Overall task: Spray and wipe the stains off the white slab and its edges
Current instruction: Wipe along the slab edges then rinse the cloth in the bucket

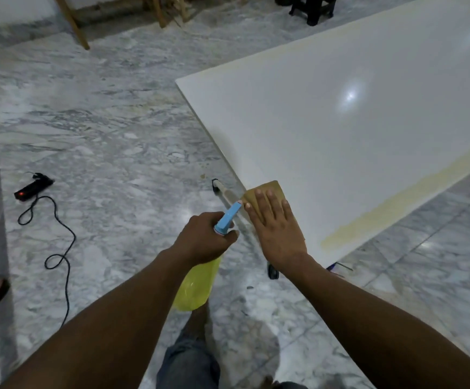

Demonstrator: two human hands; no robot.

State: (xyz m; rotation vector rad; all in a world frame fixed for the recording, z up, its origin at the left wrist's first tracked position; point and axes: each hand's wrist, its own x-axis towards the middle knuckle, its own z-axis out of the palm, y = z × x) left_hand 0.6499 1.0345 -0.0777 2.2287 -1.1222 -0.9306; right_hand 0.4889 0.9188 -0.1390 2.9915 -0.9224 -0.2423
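The grey-veined marble floor [110, 130] fills most of the view, running from 12 o'clock down to 6 o'clock. Over it, from the centre out to 2 o'clock, lies the white slab [349, 108], glossy, with a bright light reflection on it and a long yellowish stain band [396, 203] along its edge at 4 o'clock; a fainter yellowish band follows its far edge at 1 o'clock. Two bare forearms rise from 6 o'clock. The right hand [277, 231], just below centre, lies flat with fingers pressed side by side on a brown cloth [267, 189], pinning it to the slab's near left edge. Touching distance to its left, the left hand [205, 238] is curled closed around the neck of a spray bottle [197, 284], whose yellow-green body hangs below the hand toward 6 o'clock and whose blue nozzle head [229, 217] points at the cloth. A white support bar [225, 192] with a dark end sticks out from under the slab just beyond the cloth. At 9 o'clock a black power strip [33, 188] with a red light lies on the floor, its black cable [59, 242] looping toward 7 o'clock. Wooden legs [72, 22] stand at 11 o'clock, and a black stool [312, 8] at 1 o'clock.
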